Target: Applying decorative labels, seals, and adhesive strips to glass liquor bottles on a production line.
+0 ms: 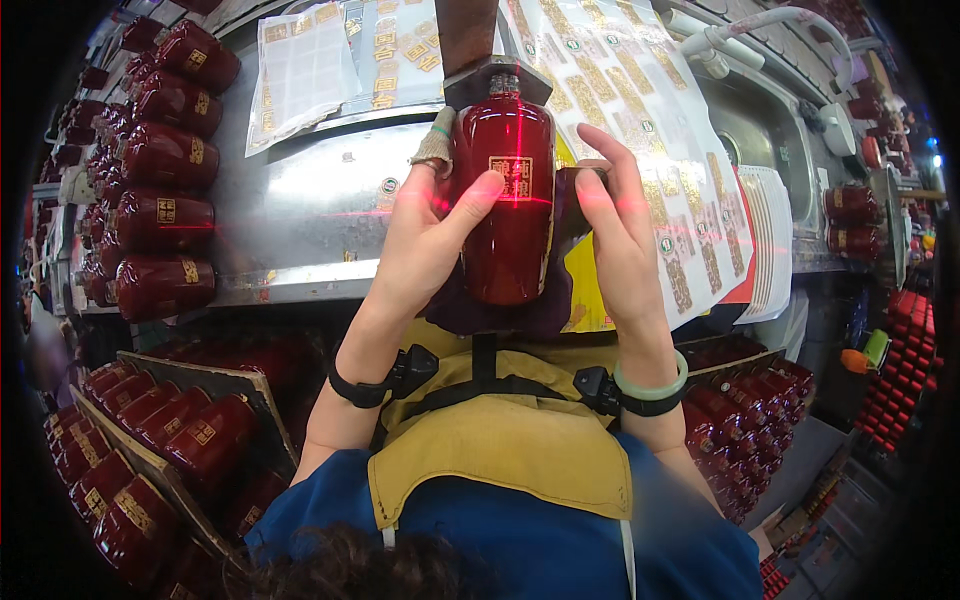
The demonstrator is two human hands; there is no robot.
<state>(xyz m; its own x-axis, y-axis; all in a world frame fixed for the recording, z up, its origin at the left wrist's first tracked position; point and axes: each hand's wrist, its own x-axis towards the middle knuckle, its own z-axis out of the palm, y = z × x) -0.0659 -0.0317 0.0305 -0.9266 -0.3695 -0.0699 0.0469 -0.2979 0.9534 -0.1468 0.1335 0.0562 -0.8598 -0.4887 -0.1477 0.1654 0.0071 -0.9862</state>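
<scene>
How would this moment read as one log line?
red bottle: crossed by red light lines | left hand: thumb on gold label | right hand: apart from red bottle

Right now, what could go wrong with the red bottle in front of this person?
The left hand has its thumb at the edge of the gold label, so a sideways push might skew it if it is not firmly stuck. The right hand is beside the red bottle, apparently not gripping it, so the bottle could perhaps turn under the thumb's pressure.
</scene>
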